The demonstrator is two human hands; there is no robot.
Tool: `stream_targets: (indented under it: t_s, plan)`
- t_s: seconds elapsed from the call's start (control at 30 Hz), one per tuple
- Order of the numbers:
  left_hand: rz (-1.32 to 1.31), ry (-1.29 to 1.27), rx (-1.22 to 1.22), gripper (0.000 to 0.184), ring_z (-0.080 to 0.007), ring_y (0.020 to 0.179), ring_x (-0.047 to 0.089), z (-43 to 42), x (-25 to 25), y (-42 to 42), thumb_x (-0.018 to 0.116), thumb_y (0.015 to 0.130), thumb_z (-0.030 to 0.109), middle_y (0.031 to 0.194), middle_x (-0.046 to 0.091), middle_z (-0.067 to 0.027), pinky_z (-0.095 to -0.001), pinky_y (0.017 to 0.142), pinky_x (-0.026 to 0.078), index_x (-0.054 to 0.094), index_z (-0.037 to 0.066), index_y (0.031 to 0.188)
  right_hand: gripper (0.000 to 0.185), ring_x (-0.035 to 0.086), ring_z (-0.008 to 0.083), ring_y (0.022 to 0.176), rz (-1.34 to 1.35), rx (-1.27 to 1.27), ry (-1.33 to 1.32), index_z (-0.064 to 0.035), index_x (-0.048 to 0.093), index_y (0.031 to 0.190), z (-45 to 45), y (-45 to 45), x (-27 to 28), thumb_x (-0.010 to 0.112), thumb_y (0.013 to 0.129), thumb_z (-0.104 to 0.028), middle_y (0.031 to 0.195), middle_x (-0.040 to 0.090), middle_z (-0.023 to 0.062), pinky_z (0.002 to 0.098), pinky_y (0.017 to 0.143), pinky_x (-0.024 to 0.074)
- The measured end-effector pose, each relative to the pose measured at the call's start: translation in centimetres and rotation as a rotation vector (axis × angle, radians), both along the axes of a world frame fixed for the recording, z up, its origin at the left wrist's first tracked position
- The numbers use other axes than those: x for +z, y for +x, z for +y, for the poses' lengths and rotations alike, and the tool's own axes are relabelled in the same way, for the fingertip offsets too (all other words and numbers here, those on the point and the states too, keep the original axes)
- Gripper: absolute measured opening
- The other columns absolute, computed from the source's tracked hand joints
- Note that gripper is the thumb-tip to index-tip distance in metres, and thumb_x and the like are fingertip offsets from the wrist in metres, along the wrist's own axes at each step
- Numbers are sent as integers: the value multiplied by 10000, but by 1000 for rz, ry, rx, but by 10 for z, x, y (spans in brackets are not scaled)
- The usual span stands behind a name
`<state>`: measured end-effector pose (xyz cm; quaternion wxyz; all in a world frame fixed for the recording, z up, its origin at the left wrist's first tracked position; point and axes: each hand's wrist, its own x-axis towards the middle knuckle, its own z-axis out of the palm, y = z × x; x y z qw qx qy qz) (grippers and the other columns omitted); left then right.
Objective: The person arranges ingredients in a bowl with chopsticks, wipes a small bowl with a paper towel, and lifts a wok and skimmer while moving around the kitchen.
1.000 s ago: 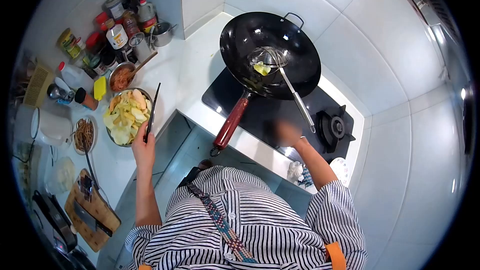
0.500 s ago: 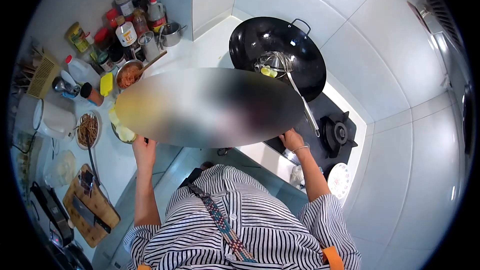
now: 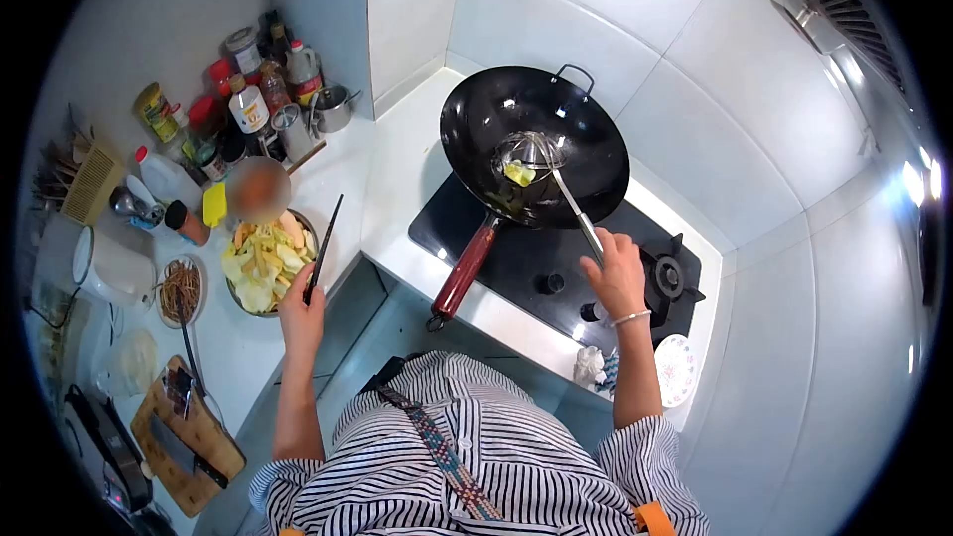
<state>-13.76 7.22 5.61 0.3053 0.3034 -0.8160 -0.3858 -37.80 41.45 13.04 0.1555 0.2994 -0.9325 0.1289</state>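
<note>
My left hand [image 3: 302, 311] is closed on dark chopsticks [image 3: 325, 248], beside a bowl of yellow and pale green cut vegetables [image 3: 260, 263]. The chopsticks point up and away from me. Over the stove, my right hand [image 3: 615, 276] grips the metal handle of a wire skimmer [image 3: 579, 210]. The skimmer's mesh head rests inside the black wok [image 3: 586, 139], with a few yellow-green pieces [image 3: 519, 173] at it. The wok's red wooden handle [image 3: 465, 273] points toward me, with no hand on it.
A gas burner [image 3: 669, 277] and a floral plate [image 3: 676, 369] are at the right. Bottles [image 3: 248, 107], a blurred bowl of reddish food [image 3: 260, 189], a plate of brown strips [image 3: 182, 290] and a cutting board with a knife [image 3: 189, 437] stand at the left.
My right hand has moved from the stove's front edge up to the skimmer handle and taken hold of it. My left hand still holds the chopsticks. The camera view has shifted slightly.
</note>
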Motion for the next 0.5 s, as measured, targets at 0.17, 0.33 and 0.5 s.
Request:
stream_targets:
  t_s: [0.17, 0.33, 0.5]
  plan:
    - [13, 60, -17, 337, -152, 597, 476, -4, -4, 0, 502, 753, 41, 713, 540, -90, -273, 571, 408, 521, 10, 1088, 481, 571, 371, 717, -265, -190, 204, -171, 363, 1211, -8, -21, -23, 543, 765, -162, 837, 546, 186, 438, 664, 467]
    - [31, -23, -9, 347, -170, 641, 508, -5, -6, 7, 486, 749, 28, 804, 580, -114, -277, 605, 422, 516, 1, 1094, 374, 575, 349, 714, -366, -61, -306, -138, 414, 1162, 10, -18, -10, 461, 792, -116, 773, 561, 212, 395, 647, 451]
    - [25, -49, 22, 345, -203, 771, 557, -6, -15, 7, 482, 751, 22, 901, 597, -136, -285, 702, 436, 516, 3, 1094, 334, 446, 64, 559, -715, -12, -623, -70, 459, 1149, 25, -4, 14, 429, 816, -87, 643, 494, -3, 204, 501, 367]
